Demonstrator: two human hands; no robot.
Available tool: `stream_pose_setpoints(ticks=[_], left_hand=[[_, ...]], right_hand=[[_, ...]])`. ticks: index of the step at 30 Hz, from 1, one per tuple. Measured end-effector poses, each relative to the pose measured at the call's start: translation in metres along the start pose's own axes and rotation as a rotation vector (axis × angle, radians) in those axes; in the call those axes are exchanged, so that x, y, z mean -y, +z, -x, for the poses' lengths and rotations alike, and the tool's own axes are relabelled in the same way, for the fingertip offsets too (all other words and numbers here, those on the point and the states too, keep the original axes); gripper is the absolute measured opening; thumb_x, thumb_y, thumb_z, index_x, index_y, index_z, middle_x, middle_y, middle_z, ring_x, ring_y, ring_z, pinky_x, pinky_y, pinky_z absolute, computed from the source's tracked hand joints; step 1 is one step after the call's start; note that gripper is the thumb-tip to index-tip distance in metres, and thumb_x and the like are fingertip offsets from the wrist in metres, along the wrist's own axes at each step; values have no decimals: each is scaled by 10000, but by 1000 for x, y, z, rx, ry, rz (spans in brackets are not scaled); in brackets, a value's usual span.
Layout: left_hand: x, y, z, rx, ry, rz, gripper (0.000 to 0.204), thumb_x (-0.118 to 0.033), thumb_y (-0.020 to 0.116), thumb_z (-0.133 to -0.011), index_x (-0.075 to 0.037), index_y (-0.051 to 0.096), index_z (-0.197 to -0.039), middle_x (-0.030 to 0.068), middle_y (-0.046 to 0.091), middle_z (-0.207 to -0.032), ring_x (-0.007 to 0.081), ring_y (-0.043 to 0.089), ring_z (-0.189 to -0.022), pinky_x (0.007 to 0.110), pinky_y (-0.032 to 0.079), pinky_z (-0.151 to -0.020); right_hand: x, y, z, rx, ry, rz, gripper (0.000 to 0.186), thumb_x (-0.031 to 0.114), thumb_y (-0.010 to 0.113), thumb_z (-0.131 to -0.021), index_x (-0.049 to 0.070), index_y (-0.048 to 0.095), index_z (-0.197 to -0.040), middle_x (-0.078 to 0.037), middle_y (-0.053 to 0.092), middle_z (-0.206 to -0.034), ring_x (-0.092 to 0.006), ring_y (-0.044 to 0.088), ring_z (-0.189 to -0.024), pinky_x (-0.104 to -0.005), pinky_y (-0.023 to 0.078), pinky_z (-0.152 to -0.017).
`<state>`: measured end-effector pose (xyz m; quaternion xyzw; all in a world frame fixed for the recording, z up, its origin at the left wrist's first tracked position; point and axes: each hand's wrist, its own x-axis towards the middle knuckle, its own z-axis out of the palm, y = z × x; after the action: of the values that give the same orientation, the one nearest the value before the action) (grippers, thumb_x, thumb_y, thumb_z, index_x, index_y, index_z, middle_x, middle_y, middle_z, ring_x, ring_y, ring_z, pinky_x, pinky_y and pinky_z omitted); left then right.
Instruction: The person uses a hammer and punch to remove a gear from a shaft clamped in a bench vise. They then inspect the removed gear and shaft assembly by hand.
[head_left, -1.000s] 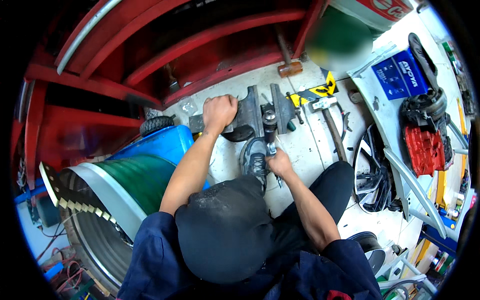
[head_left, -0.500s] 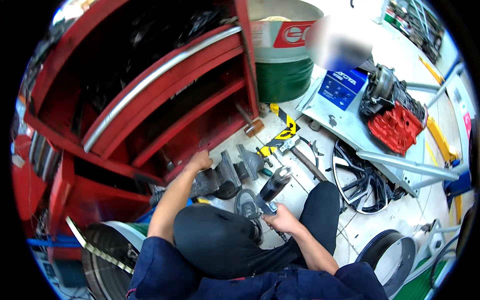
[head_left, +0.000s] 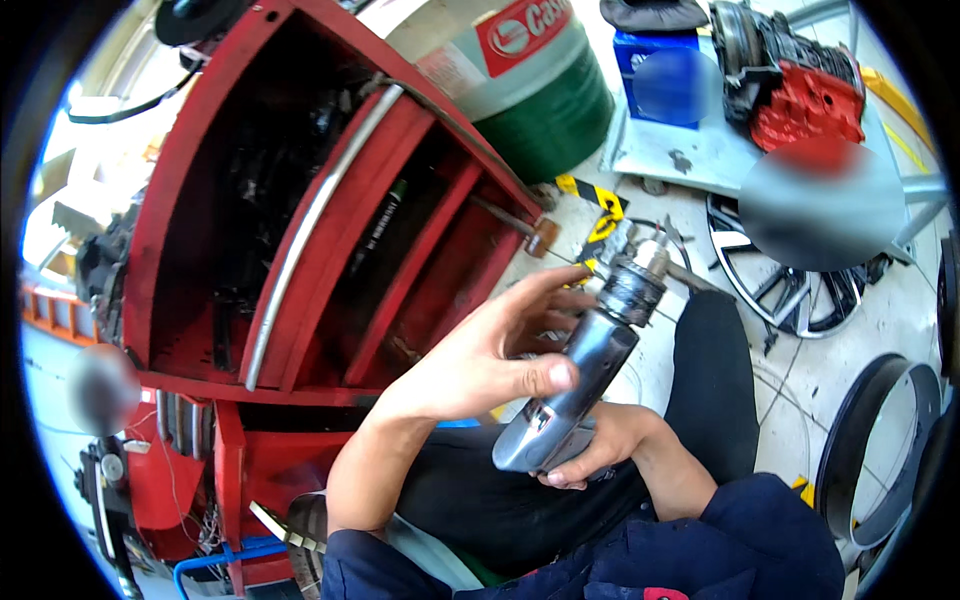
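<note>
A dark grey pistol-shaped power drill [head_left: 590, 365] with a metal chuck [head_left: 649, 258] points up and to the right above my lap. Its handle end sits in my right hand [head_left: 618, 440], fingers wrapped around it below the body. My left hand [head_left: 480, 362] is beside the drill with fingers apart; the thumb lies at the drill body, though whether it presses on it I cannot tell. The other left fingertips reach toward the chuck and are partly hidden behind the drill. A thin bit tip shows at the chuck's end, too small to make out well.
On my left stands a red tool cabinet [head_left: 320, 375] with open shelves. A wooden-headed mallet [head_left: 541, 238] lies at its corner. Beyond are a green-and-white drum [head_left: 550, 115] and a cart [head_left: 640, 150] carrying a red engine part [head_left: 812, 105]. An alloy wheel [head_left: 735, 235] lies at right.
My left hand has left the vise by the cabinet and come to the drill. My right hand has raised the drill closer to me. The view has turned and shifted.
</note>
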<state>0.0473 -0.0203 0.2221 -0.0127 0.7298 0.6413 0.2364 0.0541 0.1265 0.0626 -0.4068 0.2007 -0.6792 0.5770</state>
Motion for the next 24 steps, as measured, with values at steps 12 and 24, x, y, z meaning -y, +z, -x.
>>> stream_pose_setpoints(ticks=[12, 24], left_hand=[[11, 30, 27, -60, -56, 113, 447, -114, 788, -726, 10, 570, -1096, 73, 644, -864, 123, 613, -793, 259, 495, -735], [0, 44, 33, -89, -87, 166, 512, -117, 803, -702, 24, 551, -1125, 97, 654, -875, 145, 635, -788, 278, 510, -751]], right_hand=[[-7, 4, -7, 111, 257, 549, 445, 286, 714, -854, 14, 629, -1196, -87, 685, -1005, -164, 641, -876, -286, 506, -786], [-8, 11, -4, 178, 129, 343, 470, 260, 735, -847, 0, 602, -1215, -127, 663, -1142, -223, 614, -1079, -319, 478, -945]])
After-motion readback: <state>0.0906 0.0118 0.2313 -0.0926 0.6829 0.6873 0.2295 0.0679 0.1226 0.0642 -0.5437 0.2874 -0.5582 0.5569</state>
